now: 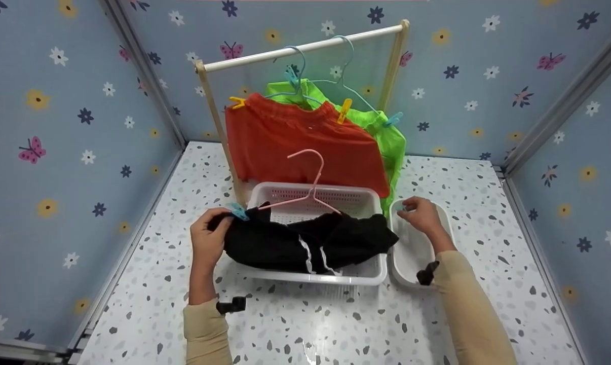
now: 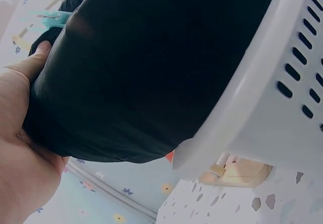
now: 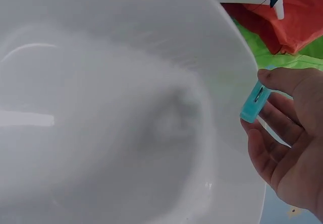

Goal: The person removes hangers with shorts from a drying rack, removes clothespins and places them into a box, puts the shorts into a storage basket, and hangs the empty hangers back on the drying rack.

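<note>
My left hand [image 1: 207, 235] grips the left end of the black shorts [image 1: 275, 246], thumb on top of the cloth. Right beside that thumb, a blue clothespin [image 1: 238, 211] clips the waistband by the pink hanger [image 1: 313, 190]. The shorts, with white drawstrings, lie across the white basket [image 1: 265, 275]; in the left wrist view the black cloth [image 2: 136, 72] bulges over the basket rim [image 2: 242, 77]. Between thumb and fingers, my right hand [image 1: 421, 217] pinches a turquoise clothespin [image 3: 256, 100] over the far end of a white tray [image 3: 126, 108]. No other clothespin shows in that tray.
Behind the basket stands a rack with a white rod [image 1: 305, 48]. Red shorts [image 1: 305, 142] with yellow clothespins and green shorts [image 1: 394, 147] with blue ones hang from it. Flower-patterned panels [image 1: 57, 177] enclose the speckled table [image 1: 295, 324].
</note>
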Tool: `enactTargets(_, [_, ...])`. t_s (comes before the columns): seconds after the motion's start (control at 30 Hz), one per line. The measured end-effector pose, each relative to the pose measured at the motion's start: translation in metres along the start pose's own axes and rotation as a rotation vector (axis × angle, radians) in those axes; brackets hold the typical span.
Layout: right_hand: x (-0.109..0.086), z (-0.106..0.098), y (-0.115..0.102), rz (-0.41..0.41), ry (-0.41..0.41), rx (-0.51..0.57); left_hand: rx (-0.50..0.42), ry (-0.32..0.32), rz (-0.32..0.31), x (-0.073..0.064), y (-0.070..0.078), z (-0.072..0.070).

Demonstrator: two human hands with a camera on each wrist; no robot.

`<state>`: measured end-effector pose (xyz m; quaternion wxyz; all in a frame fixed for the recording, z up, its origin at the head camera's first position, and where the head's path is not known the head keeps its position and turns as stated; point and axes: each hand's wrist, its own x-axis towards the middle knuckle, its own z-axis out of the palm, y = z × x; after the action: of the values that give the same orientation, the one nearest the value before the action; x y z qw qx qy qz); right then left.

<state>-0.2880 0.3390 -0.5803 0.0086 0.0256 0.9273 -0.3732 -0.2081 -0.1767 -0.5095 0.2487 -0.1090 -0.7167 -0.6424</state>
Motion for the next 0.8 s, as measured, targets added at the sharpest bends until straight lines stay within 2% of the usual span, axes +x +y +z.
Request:
enactTargets(0.13, [0.004, 0.0, 0.003, 0.004, -0.021, -0.035, 0.01, -0.006, 0.009, 0.003, 0.002, 0.0])
enactTargets(0.47, [0.007, 0.008, 0.02, -0.092, -0.082, -0.123, 0.024, -0.016, -0.008, 0.002, 0.004, -0.001])
enactTargets(0.63, [0.01, 0.008, 0.024, -0.117, -0.083, -0.168, 0.024, -0.067, 0.01, 0.006, 0.006, -0.001])
enactTargets(0.8, [0.011, 0.011, 0.026, -0.081, -0.11, -0.177, 0.053, -0.119, -0.003, 0.005, 0.01, -0.004])
